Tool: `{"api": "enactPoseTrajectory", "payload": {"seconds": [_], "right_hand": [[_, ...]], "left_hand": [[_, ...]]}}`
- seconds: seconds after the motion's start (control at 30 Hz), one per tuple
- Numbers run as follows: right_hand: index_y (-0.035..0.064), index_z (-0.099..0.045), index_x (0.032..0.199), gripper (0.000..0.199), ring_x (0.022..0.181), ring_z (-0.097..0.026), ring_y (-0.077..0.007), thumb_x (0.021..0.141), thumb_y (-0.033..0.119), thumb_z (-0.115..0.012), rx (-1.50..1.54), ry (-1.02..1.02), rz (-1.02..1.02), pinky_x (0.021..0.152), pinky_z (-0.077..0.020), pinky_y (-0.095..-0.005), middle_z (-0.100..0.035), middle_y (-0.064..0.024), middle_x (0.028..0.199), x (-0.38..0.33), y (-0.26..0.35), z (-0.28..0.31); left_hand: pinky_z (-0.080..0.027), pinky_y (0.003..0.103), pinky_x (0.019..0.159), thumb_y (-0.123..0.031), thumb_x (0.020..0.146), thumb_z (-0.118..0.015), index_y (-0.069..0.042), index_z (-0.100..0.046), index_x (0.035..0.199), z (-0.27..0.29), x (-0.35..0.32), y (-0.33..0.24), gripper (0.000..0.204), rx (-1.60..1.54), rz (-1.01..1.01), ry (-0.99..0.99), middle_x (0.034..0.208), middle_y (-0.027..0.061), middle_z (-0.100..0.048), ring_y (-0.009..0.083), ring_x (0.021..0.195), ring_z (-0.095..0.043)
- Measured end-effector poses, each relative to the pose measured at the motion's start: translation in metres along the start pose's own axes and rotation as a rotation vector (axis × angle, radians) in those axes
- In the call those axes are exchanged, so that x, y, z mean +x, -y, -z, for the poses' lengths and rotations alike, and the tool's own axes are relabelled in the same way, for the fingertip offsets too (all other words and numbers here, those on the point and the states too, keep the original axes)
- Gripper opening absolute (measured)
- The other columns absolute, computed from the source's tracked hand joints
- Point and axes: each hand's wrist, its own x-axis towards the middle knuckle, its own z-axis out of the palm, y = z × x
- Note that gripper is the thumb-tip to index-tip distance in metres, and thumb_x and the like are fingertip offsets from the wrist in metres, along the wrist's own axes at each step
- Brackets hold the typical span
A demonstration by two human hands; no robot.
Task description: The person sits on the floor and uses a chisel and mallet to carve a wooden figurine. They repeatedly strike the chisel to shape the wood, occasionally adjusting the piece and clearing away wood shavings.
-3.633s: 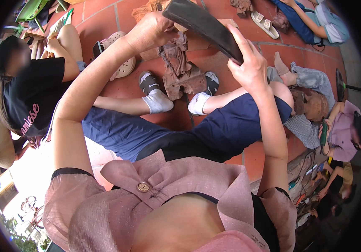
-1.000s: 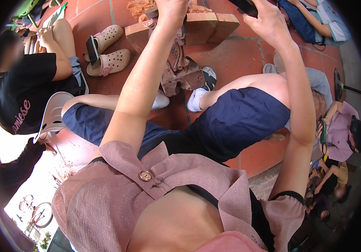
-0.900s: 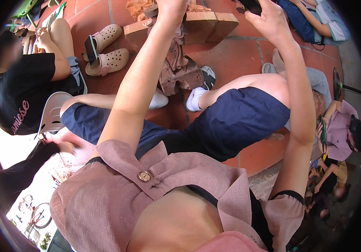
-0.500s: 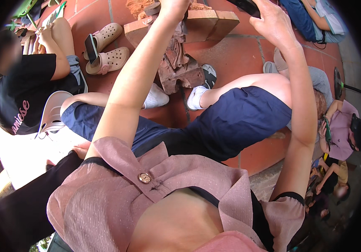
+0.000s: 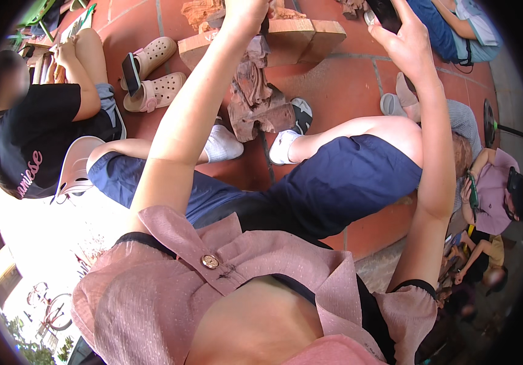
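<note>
At the top edge my left hand [image 5: 248, 15] is closed, its fingertips partly cut off. A small dark piece [image 5: 265, 25] shows beside it, but what the hand holds is unclear. My right hand [image 5: 406, 47] grips a flat black phone-like object [image 5: 386, 13], which runs out of the picture. Below my left hand, a reddish-brown carved wood piece [image 5: 260, 112] stands between my feet. Just behind it lies a thick pale wooden block [image 5: 292, 42], and an orange wood carving [image 5: 202, 13] is at its far left.
Beige clogs [image 5: 155, 91] with a phone [image 5: 131, 74] leaning on them are on the tiled floor [image 5: 328, 85]. At left sits a person in a black shirt [image 5: 39, 134], near a pink visor [image 5: 76, 164]. Another person in blue [image 5: 450, 30] is at upper right. Several people are far right.
My right hand has moved slightly right and down, tilting the black object more upright. My left hand has shifted a little left. The dark sleeve at lower left is gone; a bicycle shows there.
</note>
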Motion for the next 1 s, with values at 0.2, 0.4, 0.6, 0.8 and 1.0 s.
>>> {"api": "enactPoseTrajectory", "payload": {"seconds": [0.2,0.4,0.6,0.8,1.0], "right_hand": [[0.0040,-0.046,0.150,0.078,0.110,-0.069,-0.0252,0.074,-0.001,-0.061,-0.169,-0.140,0.277,0.096,-0.0519,-0.0370,-0.069,-0.0167,0.120,0.000,-0.027,-0.009],[0.0178,-0.047,0.152,0.081,0.123,-0.061,-0.0414,0.075,-0.005,-0.061,-0.403,0.220,-0.034,0.102,-0.0508,-0.0436,-0.063,-0.0247,0.132,0.001,0.016,-0.010],[0.0138,-0.044,0.153,0.083,0.123,-0.063,-0.0390,0.073,-0.005,-0.060,-0.165,0.027,0.118,0.102,-0.0501,-0.0423,-0.061,-0.0269,0.135,0.001,-0.003,-0.016],[0.0164,-0.044,0.153,0.083,0.117,-0.064,-0.0416,0.074,-0.004,-0.060,-0.221,0.055,0.070,0.096,-0.0526,-0.0437,-0.064,-0.0259,0.128,-0.005,0.002,-0.014],[0.0171,-0.045,0.153,0.082,0.114,-0.064,-0.0432,0.075,-0.003,-0.059,-0.565,0.274,-0.118,0.094,-0.0530,-0.0444,-0.065,-0.0261,0.127,0.000,0.013,-0.016]], "left_hand": [[-0.035,0.026,0.052,-0.012,0.089,-0.074,-0.008,-0.058,0.064,-0.001,-0.006,0.010,0.030,-0.089,-0.074,0.011,0.066,-0.0029,-0.055,0.0065,0.057,-0.050],[-0.040,0.023,0.058,-0.007,0.088,-0.072,-0.007,-0.063,0.071,-0.005,-0.015,-0.001,0.019,-0.156,0.106,-0.057,0.070,-0.0029,-0.059,0.0066,0.061,-0.052],[-0.041,0.023,0.055,-0.010,0.090,-0.072,-0.005,-0.071,0.083,-0.006,-0.006,0.026,0.008,-0.325,0.100,0.142,0.071,-0.0023,-0.062,0.0061,0.059,-0.053],[-0.040,0.025,0.054,-0.010,0.088,-0.070,-0.007,-0.066,0.076,0.002,-0.007,0.010,0.013,-0.185,0.131,0.075,0.066,-0.0021,-0.058,0.0067,0.058,-0.051],[-0.038,0.026,0.049,-0.012,0.086,-0.070,-0.009,-0.060,0.071,0.012,0.004,0.033,0.018,-0.248,0.202,-0.022,0.064,-0.0011,-0.055,0.0096,0.053,-0.049]]}}
